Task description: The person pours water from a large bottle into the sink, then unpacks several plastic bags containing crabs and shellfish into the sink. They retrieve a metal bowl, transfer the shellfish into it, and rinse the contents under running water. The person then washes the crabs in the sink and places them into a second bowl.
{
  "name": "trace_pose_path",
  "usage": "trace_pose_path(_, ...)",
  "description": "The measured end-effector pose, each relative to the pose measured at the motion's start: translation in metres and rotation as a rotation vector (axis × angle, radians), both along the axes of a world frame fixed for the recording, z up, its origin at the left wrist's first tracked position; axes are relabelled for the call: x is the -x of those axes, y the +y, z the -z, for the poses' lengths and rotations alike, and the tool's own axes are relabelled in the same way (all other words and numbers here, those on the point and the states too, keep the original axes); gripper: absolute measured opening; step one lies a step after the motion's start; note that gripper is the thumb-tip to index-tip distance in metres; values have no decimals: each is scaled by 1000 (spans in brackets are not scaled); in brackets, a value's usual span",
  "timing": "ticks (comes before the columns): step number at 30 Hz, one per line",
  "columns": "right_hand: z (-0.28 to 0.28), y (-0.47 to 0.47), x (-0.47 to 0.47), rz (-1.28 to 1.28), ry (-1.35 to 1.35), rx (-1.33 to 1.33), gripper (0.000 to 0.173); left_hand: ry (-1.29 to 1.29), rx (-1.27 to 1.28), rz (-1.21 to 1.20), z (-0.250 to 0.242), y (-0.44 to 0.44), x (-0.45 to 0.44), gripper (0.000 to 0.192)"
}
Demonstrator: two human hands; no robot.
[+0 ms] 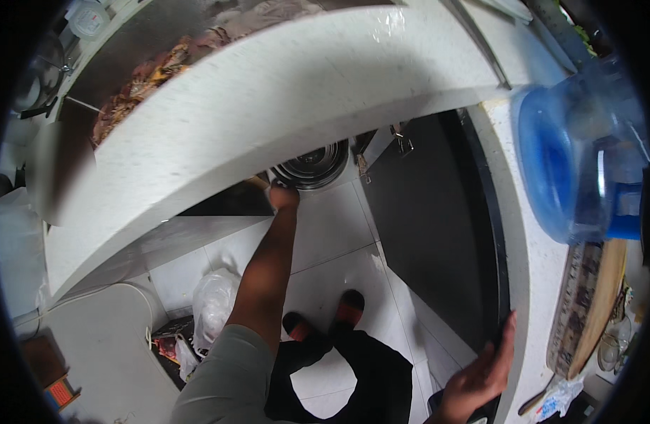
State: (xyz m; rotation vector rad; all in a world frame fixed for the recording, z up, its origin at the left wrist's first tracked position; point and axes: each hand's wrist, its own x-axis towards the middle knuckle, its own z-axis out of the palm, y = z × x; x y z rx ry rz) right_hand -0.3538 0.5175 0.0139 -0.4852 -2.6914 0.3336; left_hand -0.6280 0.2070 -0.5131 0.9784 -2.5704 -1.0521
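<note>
My left hand (284,195) reaches down below the white countertop (282,95), at the edge of an open cabinet door (234,199). Its fingers are in shadow, and whether they grip anything cannot be told. Right beside them, partly hidden by the counter, sit stacked round metal pans or bowls (319,172) near the tiled floor. My right hand (478,371) lies with extended fingers against the front edge of the right-hand counter (521,265), holding nothing. A dark cabinet door (431,212) is beneath that counter.
A metal sink (118,69) at upper left holds a heap of raw-looking meat scraps (150,79). On the right counter are a blue water jug (558,164) and a wooden board (595,318). A plastic bag (213,305) stands by my feet, beside a grey tabletop (107,344).
</note>
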Motion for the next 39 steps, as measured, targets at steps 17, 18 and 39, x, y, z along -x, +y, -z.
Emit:
trace_pose_path(17,-9,28,2,-245,-1,84,40,-246,220,-94,-93,6,43,55)
trace_pose_path(18,-8,28,2,-245,1,89,40,-240,192,-108,-97,9,47,45)
trace_pose_path(39,-3,34,1,-260,-17,-12,41,-172,-877,-153,-103,-2,72,31)
